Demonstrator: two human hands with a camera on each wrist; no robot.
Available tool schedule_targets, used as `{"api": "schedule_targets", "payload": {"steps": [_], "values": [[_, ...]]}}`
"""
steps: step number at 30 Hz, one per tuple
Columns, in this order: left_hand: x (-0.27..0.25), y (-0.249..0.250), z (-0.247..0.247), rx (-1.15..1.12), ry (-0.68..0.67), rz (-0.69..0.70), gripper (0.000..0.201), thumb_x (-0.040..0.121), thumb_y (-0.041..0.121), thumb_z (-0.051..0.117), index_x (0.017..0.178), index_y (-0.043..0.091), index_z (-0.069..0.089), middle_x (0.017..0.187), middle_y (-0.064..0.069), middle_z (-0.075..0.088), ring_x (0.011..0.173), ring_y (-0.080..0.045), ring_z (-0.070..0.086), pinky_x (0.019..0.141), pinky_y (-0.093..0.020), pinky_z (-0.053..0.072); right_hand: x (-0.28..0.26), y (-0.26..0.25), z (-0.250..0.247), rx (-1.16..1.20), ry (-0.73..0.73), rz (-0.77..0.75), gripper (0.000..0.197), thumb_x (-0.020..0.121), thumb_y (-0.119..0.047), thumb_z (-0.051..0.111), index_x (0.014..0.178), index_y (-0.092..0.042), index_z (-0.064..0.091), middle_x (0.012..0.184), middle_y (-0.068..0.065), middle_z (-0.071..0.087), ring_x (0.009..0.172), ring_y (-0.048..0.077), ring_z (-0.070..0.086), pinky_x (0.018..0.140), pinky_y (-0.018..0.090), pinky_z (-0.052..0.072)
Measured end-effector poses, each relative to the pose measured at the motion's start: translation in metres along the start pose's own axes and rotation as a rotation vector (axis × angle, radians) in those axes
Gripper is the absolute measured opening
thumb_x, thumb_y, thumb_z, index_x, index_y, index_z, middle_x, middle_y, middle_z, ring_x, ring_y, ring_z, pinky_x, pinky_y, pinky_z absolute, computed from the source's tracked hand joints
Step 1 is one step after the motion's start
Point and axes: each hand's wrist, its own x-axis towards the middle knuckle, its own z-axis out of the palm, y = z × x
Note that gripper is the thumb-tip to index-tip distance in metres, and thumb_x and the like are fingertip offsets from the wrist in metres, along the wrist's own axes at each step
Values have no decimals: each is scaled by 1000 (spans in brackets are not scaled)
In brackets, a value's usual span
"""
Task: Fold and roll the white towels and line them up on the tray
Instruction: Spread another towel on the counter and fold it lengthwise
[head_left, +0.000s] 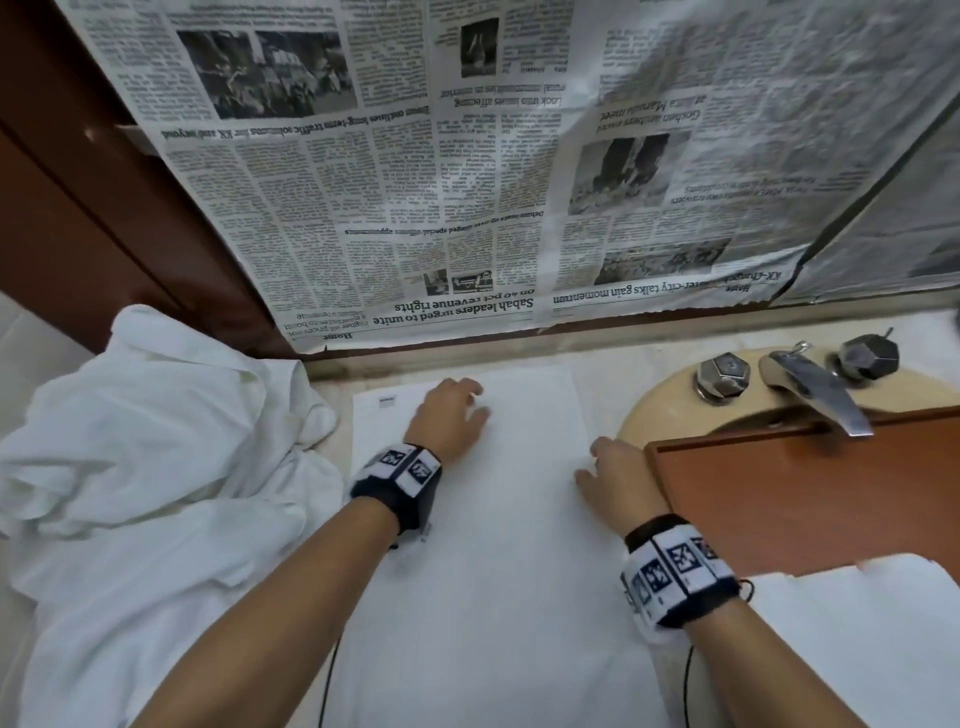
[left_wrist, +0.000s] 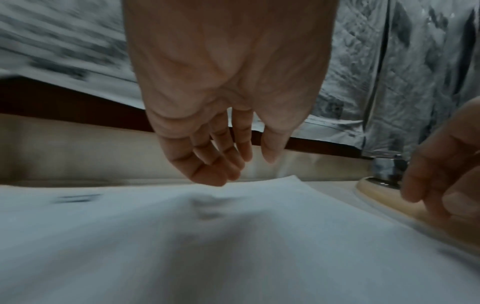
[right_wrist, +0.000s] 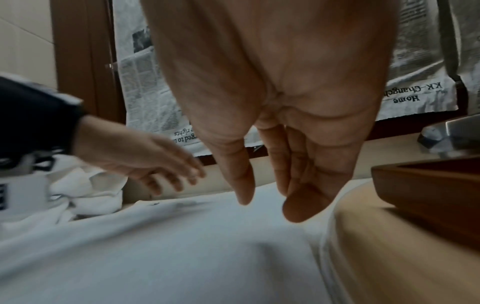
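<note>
Towel (head_left: 483, 545) work looks barely begun: one white towel lies spread flat on the surface between the pile (head_left: 140, 467) of crumpled towels to the left and the tray (head_left: 810, 493) to the right. No roll shows on the bare wood of the tray, though a white cloth covers its near corner and I cannot tell what that is. By my reading the towel is being smoothed or laid out before its first fold, so folding, rolling and lining up are all left, and the pile has yet to be dealt with. The left hand (head_left: 449, 415) reaches forward over the far part of the towel, palm down, fingers loose and slightly bent, gripping nothing; in the left wrist view the fingertips (left_wrist: 207, 176) hang just above the cloth, though contact is hard to judge. The right hand (head_left: 618, 478) sits at the towel's right edge, just beside the tray, palm down, fingers relaxed and almost straight, holding nothing. Both forearms stretch forward over the towel.
</note>
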Motion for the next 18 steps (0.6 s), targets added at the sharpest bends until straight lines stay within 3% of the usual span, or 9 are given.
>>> {"api": "schedule_targets", "payload": {"steps": [5,9,12,15,18], "values": [[35,61,46,-10,-155,57,36,93,35,65,123,16,64,112,-7,66,107,-24,60,95,-35,47,-3,4,6,-72,51,52,31,100,-29,50,119,-5,56,124,12,55,113,27,55,86,30,43],[60,82,68,6,-177,9,25,88,37,68,102,17,66,100,-3,67,100,-23,61,84,-33,50,12,5,3,-42,98,59,30,100,-27,50,118,-5,57,123,12,55,111,28,56,88,31,44],[71,90,77,87,-151,-70,26,84,47,66,87,22,59,95,2,64,90,-22,61,71,-31,47,20,5,4,-47,99,64,26,100,-25,50,115,-6,59,121,12,56,111,28,56,86,32,45],[73,103,82,269,-152,-83,34,84,51,61,98,20,58,99,0,60,91,-26,60,75,-33,48,26,8,5,-35,96,75,23,98,-23,53,114,-7,59,119,11,58,111,28,57,83,32,47],[70,112,87,355,-148,-56,31,88,41,55,104,16,61,102,-5,62,91,-29,61,74,-32,46,27,8,4,-32,94,93,20,98,-23,54,111,-9,61,116,9,61,109,27,59,79,31,46]]}}
